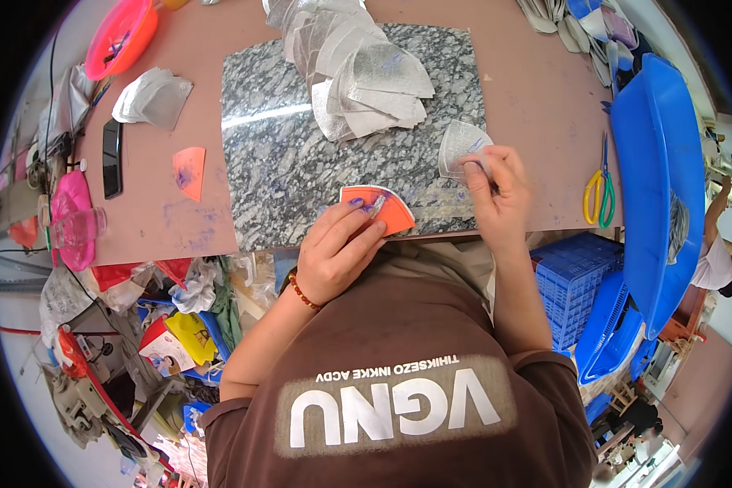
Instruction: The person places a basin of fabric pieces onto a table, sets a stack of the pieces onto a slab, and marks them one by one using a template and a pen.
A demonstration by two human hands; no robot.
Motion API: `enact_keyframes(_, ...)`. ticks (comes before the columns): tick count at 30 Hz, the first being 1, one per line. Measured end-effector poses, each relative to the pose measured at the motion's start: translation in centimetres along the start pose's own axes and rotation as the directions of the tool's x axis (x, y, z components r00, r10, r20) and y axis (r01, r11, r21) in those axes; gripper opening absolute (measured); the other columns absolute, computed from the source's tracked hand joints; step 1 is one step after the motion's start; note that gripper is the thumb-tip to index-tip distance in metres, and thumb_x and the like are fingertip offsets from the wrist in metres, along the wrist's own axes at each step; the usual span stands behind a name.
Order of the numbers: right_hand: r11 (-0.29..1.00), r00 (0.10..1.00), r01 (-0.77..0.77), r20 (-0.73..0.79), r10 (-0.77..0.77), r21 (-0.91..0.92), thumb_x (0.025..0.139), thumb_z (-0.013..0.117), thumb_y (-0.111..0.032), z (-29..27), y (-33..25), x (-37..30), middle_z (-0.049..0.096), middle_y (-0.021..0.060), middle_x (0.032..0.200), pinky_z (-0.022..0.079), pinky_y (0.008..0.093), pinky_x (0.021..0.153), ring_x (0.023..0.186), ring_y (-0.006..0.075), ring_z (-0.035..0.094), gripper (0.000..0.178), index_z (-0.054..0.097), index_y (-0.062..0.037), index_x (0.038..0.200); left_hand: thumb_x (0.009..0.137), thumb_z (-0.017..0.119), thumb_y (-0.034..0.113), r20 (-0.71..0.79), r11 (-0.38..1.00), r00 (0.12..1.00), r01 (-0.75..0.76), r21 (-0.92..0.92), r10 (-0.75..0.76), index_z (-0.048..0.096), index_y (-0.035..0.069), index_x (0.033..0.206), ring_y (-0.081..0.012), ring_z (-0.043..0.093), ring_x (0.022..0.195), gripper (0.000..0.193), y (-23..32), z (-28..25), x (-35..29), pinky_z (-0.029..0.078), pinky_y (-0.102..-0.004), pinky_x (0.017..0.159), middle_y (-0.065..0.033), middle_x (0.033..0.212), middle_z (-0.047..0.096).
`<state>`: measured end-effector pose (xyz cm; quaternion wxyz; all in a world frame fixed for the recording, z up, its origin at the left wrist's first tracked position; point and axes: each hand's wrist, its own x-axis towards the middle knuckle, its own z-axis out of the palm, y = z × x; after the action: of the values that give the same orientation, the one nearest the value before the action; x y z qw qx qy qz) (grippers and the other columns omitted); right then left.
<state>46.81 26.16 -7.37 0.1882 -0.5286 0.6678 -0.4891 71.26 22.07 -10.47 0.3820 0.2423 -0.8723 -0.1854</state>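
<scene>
My left hand [335,246] is closed on an orange fan-shaped piece [397,215] with a white curved border, at the near edge of the speckled stone slab [268,179]. Purple ink stains the fingertips there. A small shiny bit between those fingers is too small to name. To the right, my right hand [503,191] pinches the near corner of a silver fan-shaped piece [461,145] bearing blue pen marks. Beyond both hands, a fanned stack of similar silver pieces [374,85] spreads over the slab's far part.
On the left lie another orange piece [189,172], a black phone [113,159], more silver pieces [153,98] and a pink-orange basin [120,37]. Scissors [600,191] with yellow and green handles rest at right, beside a large blue tub [655,187]. Blue crates [573,281] stand below.
</scene>
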Motion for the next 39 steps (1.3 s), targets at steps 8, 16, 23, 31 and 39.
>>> enact_keyframes(8,0.965,0.989,0.026,0.133,-0.063,0.262,0.098,0.056,-0.014,1.5,-0.9,-0.4,0.058,0.0057,0.086,0.044,0.0255,0.062,0.071,0.0116,0.054,0.018,0.068,-0.0014,0.091,0.068,0.082,0.004,-0.026,1.0,0.999,0.023,0.019,-0.023,0.072,0.004,0.099,-0.0308,0.062,0.095,0.033,0.4,0.3,-0.1,0.053,-0.041,0.08,-0.011,0.1,0.064)
enact_keyframes(16,0.969,0.92,0.21,0.308,-0.241,0.131,0.092,0.065,-0.015,5.0,-2.7,-0.6,0.064,0.011,0.083,0.05,0.0345,0.059,0.066,0.0271,0.062,0.014,0.064,-0.0014,0.09,0.068,0.081,0.005,-0.047,1.0,0.999,-0.007,0.001,0.007,0.071,0.003,0.099,-0.0296,0.062,0.092,0.033,0.0,0.4,0.0,0.054,-0.0402,0.078,-0.0109,0.1,0.063)
enact_keyframes(23,0.94,0.916,0.342,0.227,-0.33,-0.016,0.087,0.07,-0.015,5.5,-3.4,-0.7,0.061,0.0081,0.077,0.049,0.0377,0.057,0.063,0.0282,0.061,0.011,0.062,-0.007,0.088,0.066,0.079,0.002,-0.062,0.996,0.998,-0.019,-0.083,0.014,0.07,0.001,0.099,-0.0305,0.062,0.086,0.034,-0.1,0.5,0.2,0.053,-0.0403,0.073,-0.0108,0.095,0.058)
enact_keyframes(31,0.919,0.891,0.392,0.268,-0.367,-0.042,0.087,0.068,-0.014,4.0,-3.0,1.3,0.059,0.0089,0.076,0.048,0.0378,0.061,0.071,0.0295,0.06,0.012,0.061,-0.0051,0.084,0.067,0.078,-0.003,-0.04,0.994,0.998,0.037,-0.099,-0.041,0.071,0.001,0.095,-0.0316,0.063,0.091,0.029,0.0,0.2,-0.2,0.054,-0.0402,0.075,-0.0116,0.097,0.059)
enact_keyframes(39,0.967,0.747,0.251,0.627,-0.221,0.042,0.078,0.075,-0.014,3.3,-4.0,-0.5,0.057,0.0108,0.1,0.052,0.0397,0.071,0.083,0.0318,0.062,0.029,0.06,-0.0047,0.102,0.075,0.071,-0.005,-0.217,0.977,0.974,0.025,-0.214,-0.072,0.069,0.002,0.091,-0.0294,0.066,0.086,0.019,0.5,-3.1,-3.9,0.055,-0.0398,0.077,-0.0121,0.089,0.065)
